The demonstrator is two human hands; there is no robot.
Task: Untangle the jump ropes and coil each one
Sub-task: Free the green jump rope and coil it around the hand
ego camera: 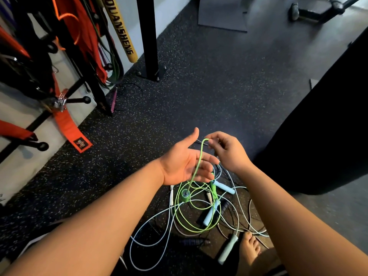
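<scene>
While left hand [183,164] lies palm-up, right hand [229,152]: fingers [213,141] pinch the top bend of green rope [197,166].
left fingers: spread wide, holding nothing; green strand passes just in front, contact unclear.
green handle [185,196]: at strand's lower end, below left fingers.
other ropes [228,249]: tangled on floor [199,96] beneath both hands, blue handles [210,213] among them.

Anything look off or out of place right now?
Nothing damaged. The green jump rope, pinched by the right hand, hangs with its handle over the tangled ropes on the floor; its other loops lie mixed among them.
</scene>
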